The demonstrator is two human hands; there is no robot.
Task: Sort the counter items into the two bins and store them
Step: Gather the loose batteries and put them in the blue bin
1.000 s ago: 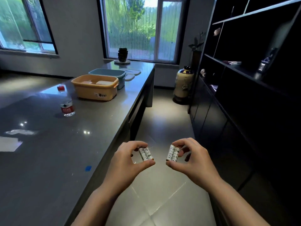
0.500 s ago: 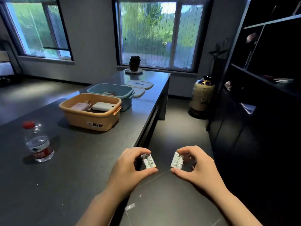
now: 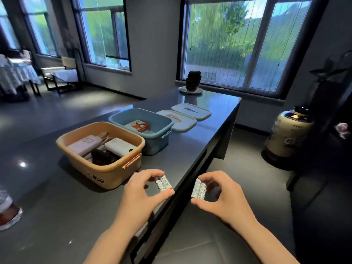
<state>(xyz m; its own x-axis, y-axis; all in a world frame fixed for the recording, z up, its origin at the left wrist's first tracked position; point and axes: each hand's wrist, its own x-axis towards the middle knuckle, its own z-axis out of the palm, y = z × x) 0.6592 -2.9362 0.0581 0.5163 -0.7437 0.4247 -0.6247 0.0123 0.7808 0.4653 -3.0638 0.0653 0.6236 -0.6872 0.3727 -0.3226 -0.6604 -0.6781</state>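
Observation:
My left hand (image 3: 141, 195) pinches two white batteries (image 3: 163, 183) over the counter's right edge, just right of the orange bin (image 3: 106, 174). My right hand (image 3: 224, 199) pinches two more white batteries (image 3: 198, 191) past the edge, above the floor. The orange bin holds power banks and a dark item. Behind it stands the blue bin (image 3: 158, 141) with an orange-and-white packet (image 3: 140, 126) inside.
Two pale lids (image 3: 192, 111) lie on the dark counter (image 3: 57, 216) behind the blue bin, and a dark ornament on a plate (image 3: 191, 86) stands at the far end. A bottle (image 3: 7, 212) sits at the left edge. A large ceramic jar (image 3: 285, 136) stands on the floor to the right.
The view has moved forward along the counter, so both bins are much nearer. Both hands keep pinching their batteries; the left pair now hangs over the counter edge beside the orange bin.

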